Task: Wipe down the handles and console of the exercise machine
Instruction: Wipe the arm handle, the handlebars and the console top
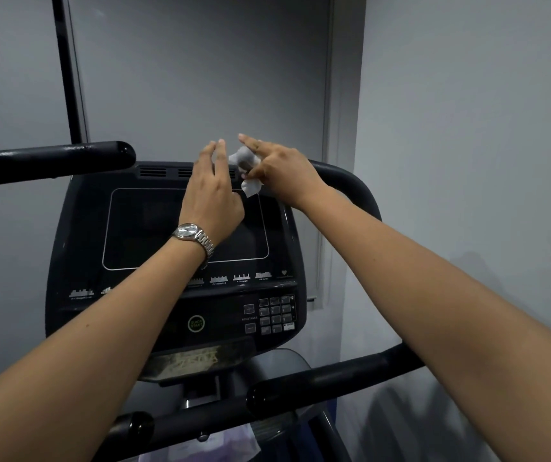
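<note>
Grey wall (467, 128), black console (140, 228) centre frame. My right hand (280, 171) pinches crumpled white wipe (250, 187); left hand (214, 195) loose-fingered, maybe touching it.

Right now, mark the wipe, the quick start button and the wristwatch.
wipe (244, 159): head view, on its crumpled upper part.
quick start button (196, 323): head view, centre of the green-ringed face.
wristwatch (185, 231): head view, on the dial.

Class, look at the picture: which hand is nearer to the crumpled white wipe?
Right. The right hand holds the wipe in its fingers; the left hand is just left of it, in front of the console.
</note>
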Demonstrator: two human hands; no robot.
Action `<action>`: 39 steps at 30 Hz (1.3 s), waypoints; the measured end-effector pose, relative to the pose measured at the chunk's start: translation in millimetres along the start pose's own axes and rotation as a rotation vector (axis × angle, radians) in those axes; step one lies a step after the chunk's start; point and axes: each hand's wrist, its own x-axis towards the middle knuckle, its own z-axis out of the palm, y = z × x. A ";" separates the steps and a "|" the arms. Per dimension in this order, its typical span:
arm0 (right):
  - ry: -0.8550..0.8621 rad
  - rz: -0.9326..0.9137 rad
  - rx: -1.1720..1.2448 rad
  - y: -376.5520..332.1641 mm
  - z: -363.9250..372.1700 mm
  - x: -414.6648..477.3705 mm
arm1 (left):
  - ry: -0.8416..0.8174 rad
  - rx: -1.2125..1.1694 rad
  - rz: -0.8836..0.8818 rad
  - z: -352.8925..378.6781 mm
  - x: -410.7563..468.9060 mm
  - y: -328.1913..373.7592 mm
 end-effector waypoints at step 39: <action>0.094 0.654 0.229 69.3 12.3 -110.1 | -0.177 0.271 0.278 13.9 2.5 33.7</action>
